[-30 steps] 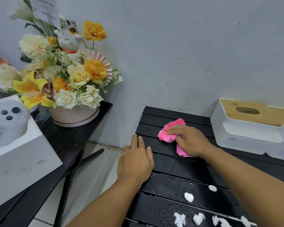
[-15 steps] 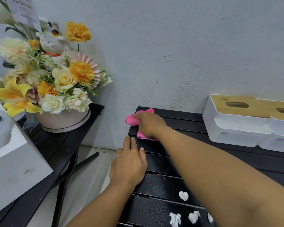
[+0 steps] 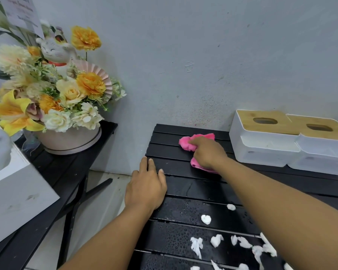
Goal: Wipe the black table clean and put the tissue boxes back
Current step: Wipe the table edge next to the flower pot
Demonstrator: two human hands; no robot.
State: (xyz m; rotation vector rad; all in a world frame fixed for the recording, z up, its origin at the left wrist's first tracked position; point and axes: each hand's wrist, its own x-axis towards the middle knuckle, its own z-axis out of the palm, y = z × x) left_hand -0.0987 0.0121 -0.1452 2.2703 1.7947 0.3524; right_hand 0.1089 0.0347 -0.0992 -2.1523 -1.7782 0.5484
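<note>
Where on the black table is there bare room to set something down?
Bare slats lie between the left hand and the right forearm, and at the back-left corner beside the pink cloth under the right hand. The near end of the black table is crowded with white tissue scraps; two tissue boxes fill the back right.

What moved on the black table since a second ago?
The right hand, gripping the fluffy pink cloth, wiped left to the edge of the black slatted table, then back toward the white wooden-topped tissue boxes. The left hand stayed flat; white paper scraps unmoved.
</note>
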